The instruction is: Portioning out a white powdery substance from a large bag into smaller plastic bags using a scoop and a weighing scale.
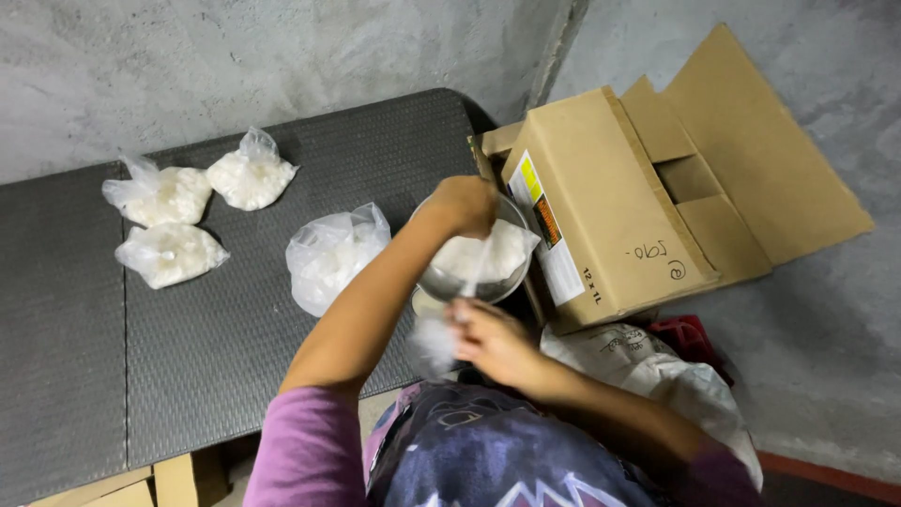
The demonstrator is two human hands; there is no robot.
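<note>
— Four filled clear bags lie on the dark grey table (188,347) before us: three small knotted bags (169,253) at the far left, and a larger loose bag (330,255) near the middle. Rough concrete wall behind, concrete floor to the right.

— We also see an open cardboard box (601,207) tipped beside the table's end, with a pale sack (657,376) below it.

— Our left hand (466,205) reaches forward, arm stretched, fingers closed over the rim of the metal bowl (474,282) heaped with white grains at the table's right edge.

— Our right hand (493,340) sits nearer us, pinched shut on a small blurred plastic bag (434,343) just under the bowl.
</note>
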